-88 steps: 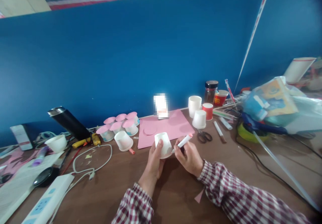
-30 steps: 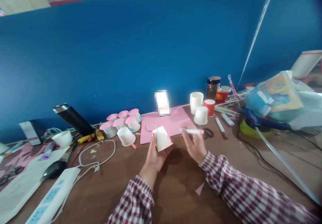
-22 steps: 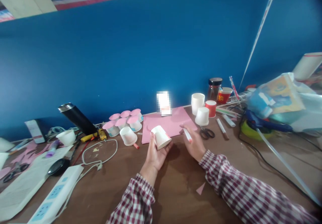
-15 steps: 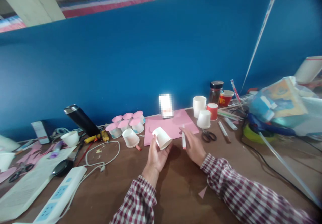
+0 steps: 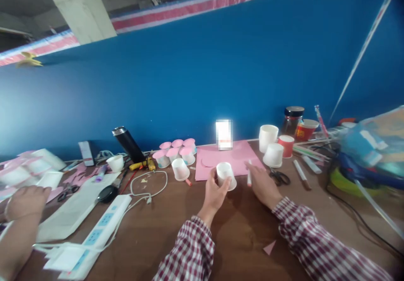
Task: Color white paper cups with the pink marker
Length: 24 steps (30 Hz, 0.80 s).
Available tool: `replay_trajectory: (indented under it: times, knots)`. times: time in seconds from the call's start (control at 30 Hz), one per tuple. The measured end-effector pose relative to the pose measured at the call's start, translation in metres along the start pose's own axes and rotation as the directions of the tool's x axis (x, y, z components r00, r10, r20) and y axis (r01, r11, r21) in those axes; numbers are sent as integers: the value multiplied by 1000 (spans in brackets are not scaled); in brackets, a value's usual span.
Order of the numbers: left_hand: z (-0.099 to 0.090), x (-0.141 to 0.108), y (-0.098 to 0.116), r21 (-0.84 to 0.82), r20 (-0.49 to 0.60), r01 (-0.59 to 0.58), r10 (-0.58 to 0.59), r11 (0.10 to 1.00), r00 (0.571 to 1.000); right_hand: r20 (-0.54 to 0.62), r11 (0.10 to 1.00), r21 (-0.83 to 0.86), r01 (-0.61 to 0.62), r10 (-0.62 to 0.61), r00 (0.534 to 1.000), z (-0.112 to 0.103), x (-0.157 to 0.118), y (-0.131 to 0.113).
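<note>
My left hand (image 5: pixel 216 192) is wrapped round a white paper cup (image 5: pixel 226 175), its narrow end tipped up and away. To the right, my right hand (image 5: pixel 262 184) holds a white marker (image 5: pixel 249 175) with a reddish end pointing down. Behind both hands lies pink paper (image 5: pixel 232 156), with a pink disc (image 5: pixel 208 161) near its left part. Another white cup (image 5: pixel 181 169) stands left of the paper beside a small red cap (image 5: pixel 188 182). Several cups with pink tops (image 5: pixel 173 153) are grouped behind it.
On the right are white cups (image 5: pixel 273 154), a red cup (image 5: pixel 286 146), scissors (image 5: pixel 279 177) and a jar (image 5: pixel 293 121). A black bottle (image 5: pixel 128 144), cable and power strip (image 5: pixel 102 226) lie left. Another person's hand (image 5: pixel 28 201) is at far left.
The view has swung left, bringing another person's hand into sight. The cup in my left hand has turned more upright. My right hand still holds the marker.
</note>
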State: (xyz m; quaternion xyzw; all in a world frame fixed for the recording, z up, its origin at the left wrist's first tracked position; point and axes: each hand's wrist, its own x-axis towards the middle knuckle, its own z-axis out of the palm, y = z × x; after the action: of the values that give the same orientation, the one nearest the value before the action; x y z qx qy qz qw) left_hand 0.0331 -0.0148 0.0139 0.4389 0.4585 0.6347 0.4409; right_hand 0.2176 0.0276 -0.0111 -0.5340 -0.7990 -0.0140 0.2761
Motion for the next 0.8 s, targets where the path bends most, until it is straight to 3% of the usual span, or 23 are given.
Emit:
replay_trajectory:
  times: [0.13, 0.3, 0.43, 0.6, 0.67, 0.73, 0.77, 0.8]
  knots:
    - [-2, 3, -9, 80, 0, -14, 14, 997, 1000, 21, 1000, 17, -7, 7, 1000, 3, -1, 1]
    - [-1, 1, -17, 237, 54, -45, 33, 970, 998, -34, 994, 109, 24, -21, 999, 10, -4, 1]
    - [-3, -4, -16, 222, 47, -54, 45, 974, 998, -63, 975, 223, 5, 9, 998, 12, -1, 2]
    - [-33, -2, 0, 385, -60, -122, 157, 915, 986, -206, 899, 435, 45, 50, 977, 3, 2, -2]
    - [-56, 3, 9, 629, -149, -33, 162, 777, 975, -255, 875, 481, 50, 85, 963, 0, 3, -5]
    - [-77, 10, 16, 869, -245, 160, 127, 468, 961, -299, 874, 481, 73, 85, 950, 0, 3, -8]
    - [-86, 13, 19, 910, -290, 242, 100, 335, 952, -319, 878, 470, 95, 68, 945, 1, 2, -9]
    - [-93, 16, 20, 914, -309, 271, 87, 301, 947, -335, 881, 457, 121, 44, 941, 2, 2, -10]
